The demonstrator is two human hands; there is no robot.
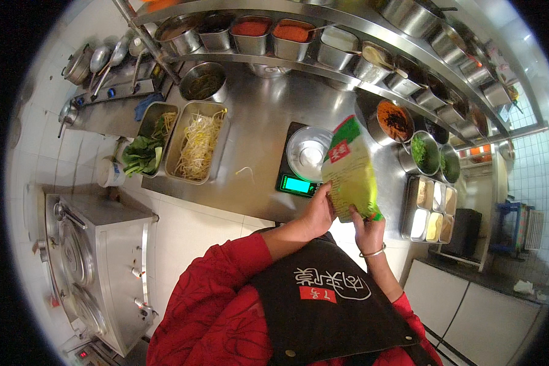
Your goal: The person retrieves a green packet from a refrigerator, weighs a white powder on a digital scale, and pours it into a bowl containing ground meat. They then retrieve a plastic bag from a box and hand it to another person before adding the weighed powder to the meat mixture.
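Both hands are on a green and yellow plastic food packet [350, 169] that bears writing. My left hand [318, 210] grips its lower left edge. With the thumb across its face, my right hand [368, 226] holds the bottom right corner; a bangle circles that wrist. The packet is tilted, its red-edged end pointing away from me and overlapping the right rim of a round metal bowl [304, 146]. That bowl rests on a black digital kitchen scale [286, 160] with a lit display. I cannot tell whether the packet's far end is cut.
On the steel worktop [261, 123], left, are a tray of bean sprouts [196, 146], leafy greens [142, 153] and a steel pot [204, 82]. Seasoning tubs [249, 34] line the shelf above. At right stand chopped-green pots [419, 153] and a divided condiment tray [430, 210].
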